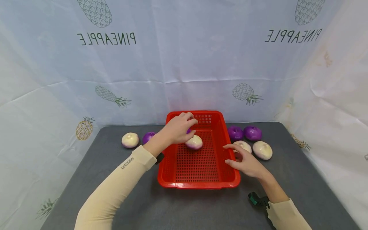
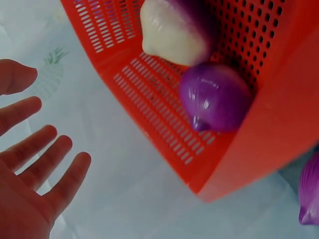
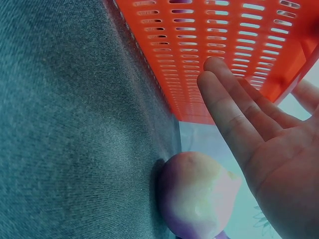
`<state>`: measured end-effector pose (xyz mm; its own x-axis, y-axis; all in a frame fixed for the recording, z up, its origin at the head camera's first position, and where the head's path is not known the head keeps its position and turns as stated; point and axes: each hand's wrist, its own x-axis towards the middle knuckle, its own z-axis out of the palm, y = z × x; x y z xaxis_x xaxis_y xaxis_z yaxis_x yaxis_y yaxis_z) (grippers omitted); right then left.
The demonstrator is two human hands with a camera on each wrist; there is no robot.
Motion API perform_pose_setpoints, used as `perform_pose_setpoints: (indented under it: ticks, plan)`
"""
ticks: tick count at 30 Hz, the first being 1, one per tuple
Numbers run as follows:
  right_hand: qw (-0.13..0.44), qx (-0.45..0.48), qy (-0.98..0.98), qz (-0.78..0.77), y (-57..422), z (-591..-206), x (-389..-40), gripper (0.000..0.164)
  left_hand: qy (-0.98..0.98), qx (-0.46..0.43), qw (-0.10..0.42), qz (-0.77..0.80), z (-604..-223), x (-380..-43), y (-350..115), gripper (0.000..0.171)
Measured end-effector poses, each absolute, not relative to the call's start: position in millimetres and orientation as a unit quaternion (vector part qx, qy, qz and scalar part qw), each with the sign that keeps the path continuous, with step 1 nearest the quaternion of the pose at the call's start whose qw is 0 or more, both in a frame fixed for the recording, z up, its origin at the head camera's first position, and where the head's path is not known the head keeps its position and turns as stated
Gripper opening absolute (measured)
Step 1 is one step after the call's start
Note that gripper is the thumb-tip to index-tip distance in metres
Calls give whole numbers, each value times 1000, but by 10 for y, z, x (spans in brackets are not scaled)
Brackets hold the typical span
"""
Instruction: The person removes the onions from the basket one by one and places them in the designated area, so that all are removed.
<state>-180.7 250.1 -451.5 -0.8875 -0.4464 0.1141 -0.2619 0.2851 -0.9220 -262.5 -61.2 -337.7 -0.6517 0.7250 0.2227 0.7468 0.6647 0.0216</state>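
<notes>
A red plastic basket (image 1: 198, 185) with slotted walls stands on the dark table. Inside it lie a white-and-purple turnip (image 1: 194, 142) and a purple onion (image 2: 214, 97), side by side near its far left corner. My left hand (image 1: 179, 128) hovers over that corner, fingers loosely bent and spread, with nothing in its grasp. My right hand (image 1: 245, 163) is at the basket's right rim. In the right wrist view its extended fingers (image 3: 232, 112) lie along the outside of the slotted wall, and another turnip (image 3: 197, 194) sits on the table below them.
Right of the basket are two purple onions (image 1: 253, 133) and two turnips (image 1: 262, 150), one partly behind my right hand. Left of it lie a turnip (image 1: 130, 140) and a purple onion (image 1: 148, 137). A pineapple-print cloth (image 1: 184, 57) hangs behind the table.
</notes>
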Motion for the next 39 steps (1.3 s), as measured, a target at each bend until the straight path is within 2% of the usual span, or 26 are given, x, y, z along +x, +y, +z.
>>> perform_pose_setpoints:
  ticks: [14,28,39]
  plan:
    - [83,-218,799,-554,2491,-4520,-1808,54,-926,-377,28,-2,-3680,-2772,-365,44]
    - [83,-220,801,-551,2510,-4519,-1796,54,-943,-326,-54,30,-3981,-2737,-177,55]
    - [88,-218,797,-557,2504,-4522,-1795,54,-947,-307,-84,45,-4087,-2773,-139,59]
